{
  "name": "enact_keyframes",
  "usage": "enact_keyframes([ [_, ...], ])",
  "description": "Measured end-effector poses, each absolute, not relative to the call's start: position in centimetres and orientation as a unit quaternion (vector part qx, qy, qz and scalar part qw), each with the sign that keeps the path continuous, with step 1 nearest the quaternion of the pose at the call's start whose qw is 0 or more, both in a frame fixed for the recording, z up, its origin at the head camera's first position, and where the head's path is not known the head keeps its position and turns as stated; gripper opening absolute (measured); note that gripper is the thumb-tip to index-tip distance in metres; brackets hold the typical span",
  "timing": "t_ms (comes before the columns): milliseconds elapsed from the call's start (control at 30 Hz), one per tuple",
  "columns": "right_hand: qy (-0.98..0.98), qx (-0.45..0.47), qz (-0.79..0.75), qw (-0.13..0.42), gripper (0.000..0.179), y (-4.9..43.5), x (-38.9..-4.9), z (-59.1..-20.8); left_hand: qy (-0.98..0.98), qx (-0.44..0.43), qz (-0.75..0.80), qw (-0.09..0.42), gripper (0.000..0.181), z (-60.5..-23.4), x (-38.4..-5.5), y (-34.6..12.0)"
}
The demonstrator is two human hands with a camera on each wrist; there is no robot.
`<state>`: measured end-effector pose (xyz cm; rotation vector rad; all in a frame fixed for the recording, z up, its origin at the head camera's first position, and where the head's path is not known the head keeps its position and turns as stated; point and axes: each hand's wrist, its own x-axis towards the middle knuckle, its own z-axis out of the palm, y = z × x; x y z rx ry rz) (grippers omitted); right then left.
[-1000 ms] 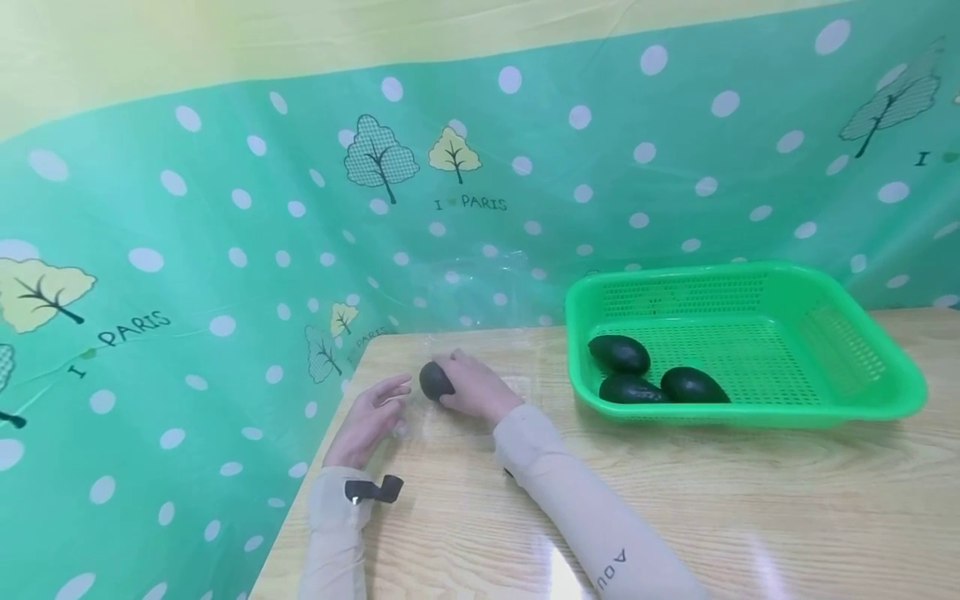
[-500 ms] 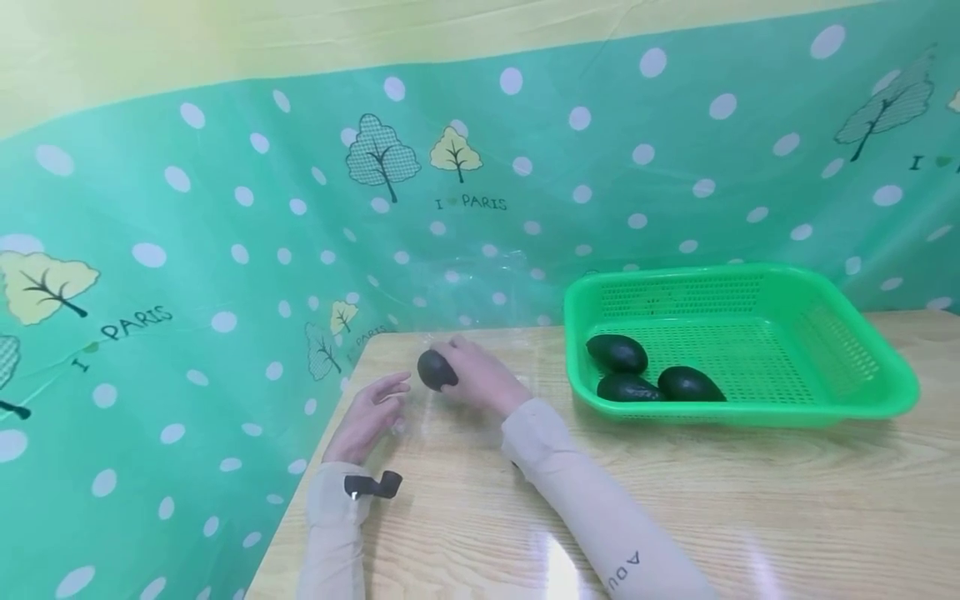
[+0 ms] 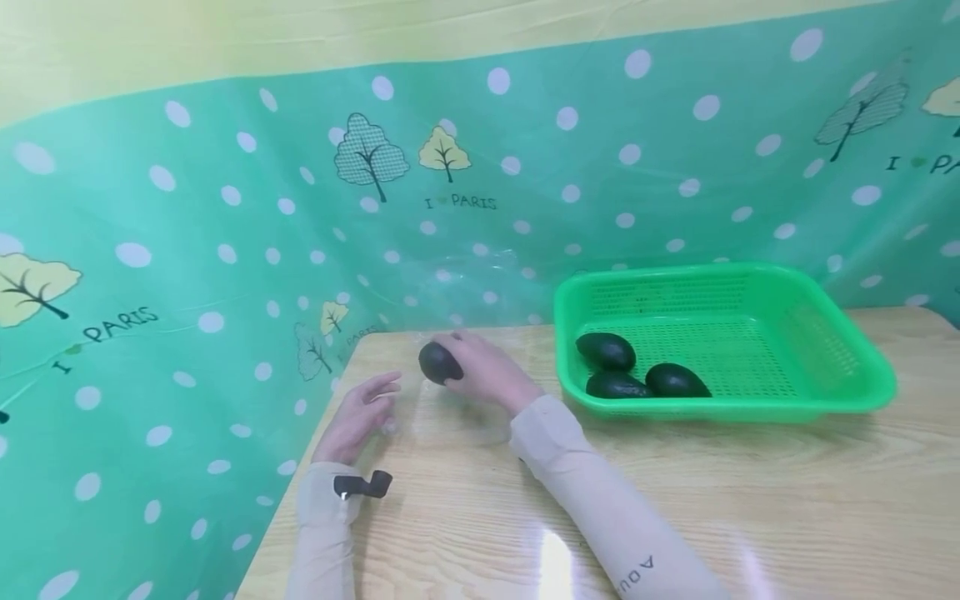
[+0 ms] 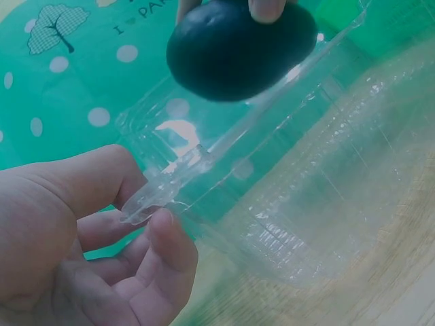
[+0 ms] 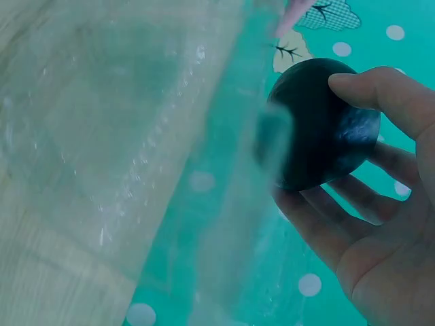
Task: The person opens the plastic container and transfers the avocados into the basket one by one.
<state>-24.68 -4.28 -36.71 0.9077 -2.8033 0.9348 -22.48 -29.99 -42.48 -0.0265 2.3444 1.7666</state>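
In the head view my right hand (image 3: 487, 375) grips a dark avocado (image 3: 439, 363) by its right side. Thumb and fingers spread round this avocado (image 5: 319, 129) in the right wrist view. Beneath and beside it is a clear plastic clamshell box (image 4: 285, 224), its lid standing up at the back. My left hand (image 3: 363, 421) is at the box's left side. Close up, the left thumb and fingers (image 4: 173, 241) pinch a tab on the box's edge. The avocado is over the box, near the raised lid.
A green plastic basket (image 3: 727, 407) stands to the right at the back of the wooden table (image 3: 450, 517). Inside lie three more avocados (image 3: 606, 352) on its left side. Behind hangs a green dotted sheet (image 3: 540, 192); the table's left edge runs close to my left arm.
The right hand has lifted the avocado a little, up and slightly to the right. My left hand stays at the box. The head view has turned slightly right.
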Motion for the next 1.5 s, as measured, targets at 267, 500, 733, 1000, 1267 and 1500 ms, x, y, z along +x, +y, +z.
enact_keyframes([
  [267, -0.905, 0.292, 0.308, 0.036, 0.069, -2.6, -24.3, -35.8, 0.792, -0.010, 0.602, 0.105, 0.062, -42.4, -22.5, -30.1],
  [500, -0.904, 0.296, 0.302, 0.060, 0.073, -1.0, -24.2, -35.5, 0.803, -0.013, 0.587, 0.101, 0.062, -42.6, -22.5, -30.0],
  [733, -0.905, 0.297, 0.299, 0.063, 0.072, 0.5, -23.8, -34.8, 0.801, -0.015, 0.588, 0.110, 0.061, -41.4, -22.0, -29.6],
  [1000, -0.903, 0.294, 0.305, 0.075, 0.064, 2.1, -23.7, -34.6, 0.802, -0.008, 0.589, 0.102, 0.061, -42.5, -22.5, -30.0],
  [1267, -0.916, 0.271, 0.283, 0.089, 0.067, 4.1, -23.7, -34.5, 0.812, 0.000, 0.574, 0.103, 0.063, -42.5, -22.7, -30.1],
  [1500, -0.918, 0.260, 0.285, 0.092, 0.066, 5.4, -23.7, -34.6, 0.815, 0.000, 0.570, 0.106, 0.063, -42.4, -22.6, -30.2],
])
